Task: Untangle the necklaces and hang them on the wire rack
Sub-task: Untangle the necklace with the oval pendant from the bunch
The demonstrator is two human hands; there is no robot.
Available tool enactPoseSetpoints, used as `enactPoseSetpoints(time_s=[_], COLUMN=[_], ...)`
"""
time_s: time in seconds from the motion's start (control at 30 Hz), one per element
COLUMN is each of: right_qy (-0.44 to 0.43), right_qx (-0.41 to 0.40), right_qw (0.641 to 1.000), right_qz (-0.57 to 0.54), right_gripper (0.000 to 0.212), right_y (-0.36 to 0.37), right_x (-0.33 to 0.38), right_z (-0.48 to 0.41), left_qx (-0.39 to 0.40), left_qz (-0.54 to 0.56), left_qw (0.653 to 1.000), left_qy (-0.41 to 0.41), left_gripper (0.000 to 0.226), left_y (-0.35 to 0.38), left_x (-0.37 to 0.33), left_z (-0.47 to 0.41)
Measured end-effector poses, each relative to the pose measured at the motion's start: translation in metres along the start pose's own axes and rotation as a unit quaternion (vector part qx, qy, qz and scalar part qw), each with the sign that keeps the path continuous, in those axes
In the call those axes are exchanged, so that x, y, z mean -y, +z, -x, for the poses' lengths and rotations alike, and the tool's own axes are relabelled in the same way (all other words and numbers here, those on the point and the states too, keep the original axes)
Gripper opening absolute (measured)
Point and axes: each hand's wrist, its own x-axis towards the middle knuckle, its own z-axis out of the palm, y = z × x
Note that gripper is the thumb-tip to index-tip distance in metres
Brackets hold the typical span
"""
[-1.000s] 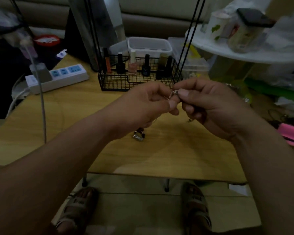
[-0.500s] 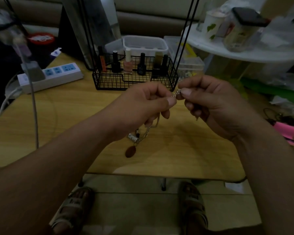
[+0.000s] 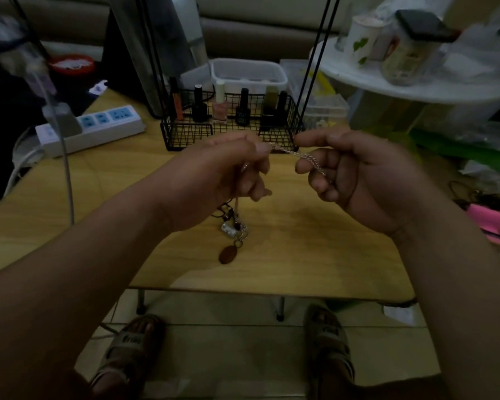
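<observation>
Table (image 3: 315, 241), with the rack (image 3: 185, 137) at its far edge, just beyond both hands. Left hand (image 3: 228, 171) and right hand (image 3: 355, 171), level above the table, each pinch the chain (image 3: 289, 153) between thumb and forefinger, the other fingers curled. The span runs left to right. The knot (image 3: 233, 229) of pendants hangs below the left hand, so loosening it probably falls to that side.
</observation>
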Motion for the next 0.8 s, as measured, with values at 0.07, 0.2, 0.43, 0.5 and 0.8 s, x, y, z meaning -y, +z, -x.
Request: enactPoseSetpoints(time_s=[0.07,0.2,0.43,0.5,0.8], right_qy=[0.005,-0.001,-0.015,-0.017,-0.101], right_qx=[0.011,0.02,-0.018,-0.061,-0.109], right_qw=[1.0,1.0,0.992,0.98,0.953], right_qz=[-0.006,0.003,0.122,0.188,0.263], right_gripper=[0.035,0.033,0.021,0.017,0.017], right_y=[0.0,-0.001,-0.003,-0.002,0.02], right_x=[-0.001,-0.001,-0.004,-0.007,-0.03], right_z=[0.001,0.004,0.015,0.019,0.037], left_qx=[0.007,0.001,-0.002,0.006,0.015], left_qz=[0.015,0.01,-0.003,0.004,-0.04], left_qw=[1.0,1.0,1.0,1.0,0.999], left_qy=[-0.002,-0.014,-0.017,-0.029,-0.016], left_gripper=[0.02,0.021,0.023,0.024,0.026], left_y=[-0.003,-0.007,-0.003,0.001,0.017], left_x=[0.001,0.002,0.0,-0.002,0.006], left_z=[0.002,0.006,0.016,0.018,0.015])
